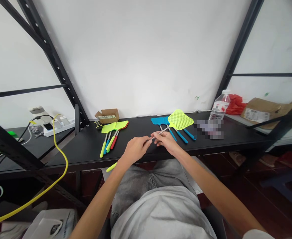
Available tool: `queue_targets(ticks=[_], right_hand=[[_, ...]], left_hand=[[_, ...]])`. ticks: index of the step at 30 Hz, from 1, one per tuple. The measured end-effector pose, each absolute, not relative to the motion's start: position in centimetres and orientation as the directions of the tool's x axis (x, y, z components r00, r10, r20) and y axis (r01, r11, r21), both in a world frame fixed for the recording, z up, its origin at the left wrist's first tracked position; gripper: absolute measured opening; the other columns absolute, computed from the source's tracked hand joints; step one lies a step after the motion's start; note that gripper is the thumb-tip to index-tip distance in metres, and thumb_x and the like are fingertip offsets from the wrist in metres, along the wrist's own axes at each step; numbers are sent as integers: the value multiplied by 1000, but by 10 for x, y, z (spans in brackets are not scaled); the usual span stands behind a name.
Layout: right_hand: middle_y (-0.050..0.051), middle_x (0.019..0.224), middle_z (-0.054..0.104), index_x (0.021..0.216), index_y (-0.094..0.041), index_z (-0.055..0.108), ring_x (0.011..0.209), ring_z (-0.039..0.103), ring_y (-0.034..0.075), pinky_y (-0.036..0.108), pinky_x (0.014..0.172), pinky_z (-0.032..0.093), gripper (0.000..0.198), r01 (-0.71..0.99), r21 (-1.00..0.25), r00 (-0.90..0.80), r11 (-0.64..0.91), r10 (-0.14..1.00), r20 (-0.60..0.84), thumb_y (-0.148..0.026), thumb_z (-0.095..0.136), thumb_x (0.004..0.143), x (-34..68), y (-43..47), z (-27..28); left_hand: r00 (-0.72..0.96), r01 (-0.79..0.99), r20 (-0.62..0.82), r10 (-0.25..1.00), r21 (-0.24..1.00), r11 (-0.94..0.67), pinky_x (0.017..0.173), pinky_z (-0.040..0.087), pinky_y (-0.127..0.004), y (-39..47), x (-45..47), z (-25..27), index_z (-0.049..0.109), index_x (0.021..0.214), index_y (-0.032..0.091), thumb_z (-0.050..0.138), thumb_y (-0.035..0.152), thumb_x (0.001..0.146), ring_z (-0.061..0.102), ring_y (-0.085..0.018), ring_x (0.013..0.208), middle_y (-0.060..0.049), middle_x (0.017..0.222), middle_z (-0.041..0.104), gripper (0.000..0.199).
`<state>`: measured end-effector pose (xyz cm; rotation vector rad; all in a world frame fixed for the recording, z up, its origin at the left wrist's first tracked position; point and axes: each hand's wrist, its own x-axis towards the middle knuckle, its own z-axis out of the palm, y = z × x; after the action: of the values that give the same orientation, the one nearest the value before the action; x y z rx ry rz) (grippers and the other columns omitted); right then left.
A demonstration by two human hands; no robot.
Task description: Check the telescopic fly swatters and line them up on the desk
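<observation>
My left hand [136, 148] and my right hand [165, 139] meet over the front of the black table [86, 146]. Both pinch the thin metal rod of a yellow-green fly swatter [180, 119], whose mesh head lies to the right beyond my right hand. A yellow-green handle [111, 167] pokes out below my left wrist at the table's front edge. Blue swatters [160, 120] lie under and beside the yellow head. To the left rests a pile of swatters [113, 131] with yellow, blue and red handles.
A small open cardboard box [107, 116] sits at the back left. A water bottle [219, 107] stands at the right, with a red bag [236, 104] and a cardboard box [260, 111] beyond. A yellow cable [61, 152] hangs left, near a power strip [58, 125]. Black rack posts frame both sides.
</observation>
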<state>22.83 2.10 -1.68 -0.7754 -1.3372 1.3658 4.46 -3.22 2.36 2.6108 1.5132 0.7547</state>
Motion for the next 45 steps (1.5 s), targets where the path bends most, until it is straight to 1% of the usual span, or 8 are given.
queue_targets(ticks=[5, 9, 14, 20, 26, 31, 37, 45], right_hand=[[6, 76, 69, 82, -17, 73, 61, 59, 11, 21, 48, 45, 37, -229, -963, -276, 141, 939, 203, -52, 77, 70, 229, 20, -17], [5, 75, 69, 82, -17, 72, 61, 59, 11, 21, 50, 45, 37, -225, -966, -287, 129, 939, 192, -53, 76, 72, 229, 19, -16], [5, 72, 68, 83, -17, 72, 62, 60, 12, 21, 51, 45, 39, -167, -972, -323, 165, 922, 213, -55, 74, 73, 229, 18, -16], [6, 73, 69, 79, -16, 71, 61, 60, 12, 21, 51, 44, 41, -189, -965, -262, 181, 938, 227, -56, 73, 73, 229, 19, -14], [7, 74, 70, 77, -16, 72, 60, 60, 12, 21, 50, 43, 41, -197, -962, -220, 188, 948, 230, -57, 72, 73, 233, 22, -12], [7, 71, 70, 75, -16, 73, 61, 60, 13, 22, 51, 43, 41, -201, -952, -214, 232, 938, 273, -57, 72, 73, 238, 24, -5], [8, 74, 70, 75, -17, 74, 63, 61, 14, 23, 51, 42, 42, -181, -950, -209, 254, 934, 290, -58, 70, 75, 243, 23, 1], [8, 70, 70, 74, -17, 73, 65, 62, 15, 23, 52, 43, 41, -180, -948, -161, 263, 943, 292, -58, 71, 75, 256, 28, 5]], left_hand=[[412, 810, 389, 824, 258, -526, 57, 27, -25, -32, 45, 23, 69, 96, 25, 37, 42, 99, 60, -17, 69, -2, 78, 69, 36], [409, 813, 385, 827, 258, -522, 57, 27, -26, -31, 45, 23, 70, 93, 24, 36, 42, 99, 60, -17, 69, -3, 78, 70, 39], [432, 789, 394, 811, 270, -551, 58, 28, -26, -32, 46, 23, 69, 91, 22, 34, 42, 100, 58, -16, 66, -3, 75, 68, 41], [418, 794, 390, 820, 281, -539, 59, 29, -26, -30, 48, 19, 66, 86, 22, 35, 41, 100, 58, -17, 67, -3, 74, 67, 39], [389, 795, 356, 850, 336, -505, 63, 33, -25, -29, 50, 18, 66, 85, 22, 36, 41, 99, 59, -17, 66, -3, 74, 67, 39], [425, 725, 383, 820, 398, -562, 64, 33, -25, -28, 50, 20, 63, 79, 20, 32, 40, 101, 56, -16, 64, -1, 67, 63, 43], [449, 659, 390, 804, 463, -593, 63, 33, -25, -27, 51, 22, 62, 76, 19, 32, 41, 100, 53, -14, 61, 0, 64, 60, 45], [471, 641, 378, 797, 475, -603, 63, 33, -25, -27, 49, 26, 61, 75, 18, 31, 42, 100, 50, -14, 59, 1, 62, 57, 46]])
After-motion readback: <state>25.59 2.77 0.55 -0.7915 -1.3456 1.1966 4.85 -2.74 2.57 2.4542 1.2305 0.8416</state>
